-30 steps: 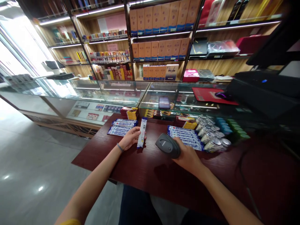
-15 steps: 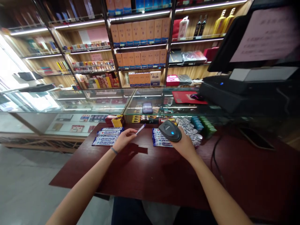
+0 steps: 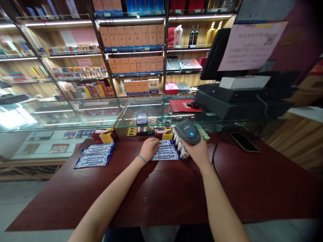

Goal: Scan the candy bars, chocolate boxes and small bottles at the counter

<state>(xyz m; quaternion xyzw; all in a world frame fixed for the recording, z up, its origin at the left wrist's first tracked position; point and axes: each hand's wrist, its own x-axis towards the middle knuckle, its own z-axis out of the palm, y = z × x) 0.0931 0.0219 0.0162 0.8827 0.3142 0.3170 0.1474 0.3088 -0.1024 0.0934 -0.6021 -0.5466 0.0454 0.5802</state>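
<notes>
My left hand [image 3: 150, 149], a thin band on its wrist, is at the left end of the right-hand row of blue-and-white wrapped snack bars [image 3: 165, 156]. Its fingers close on the end of the farthest snack bar [image 3: 166, 142], which lies flat on the counter; the fingertips are partly hidden. Wrapped round the handle of a black barcode scanner [image 3: 188, 131] with a blue light, my right hand [image 3: 198, 151] hovers just right of that row. A second group of the same snack bars [image 3: 96, 155] lies apart, farther left.
Yellow-and-brown boxes [image 3: 108, 135] stand behind the left group. Upright silvery packs [image 3: 184, 153] and green-topped items are behind the scanner. A black cable [image 3: 214, 158] runs down the dark red counter [image 3: 161, 195]. A phone [image 3: 244, 142] lies right; a glass case [image 3: 151, 104] stands behind.
My left hand has moved right with a snack bar, from between the two groups to the right-hand row. The scanner is still in my right hand. The view has turned right.
</notes>
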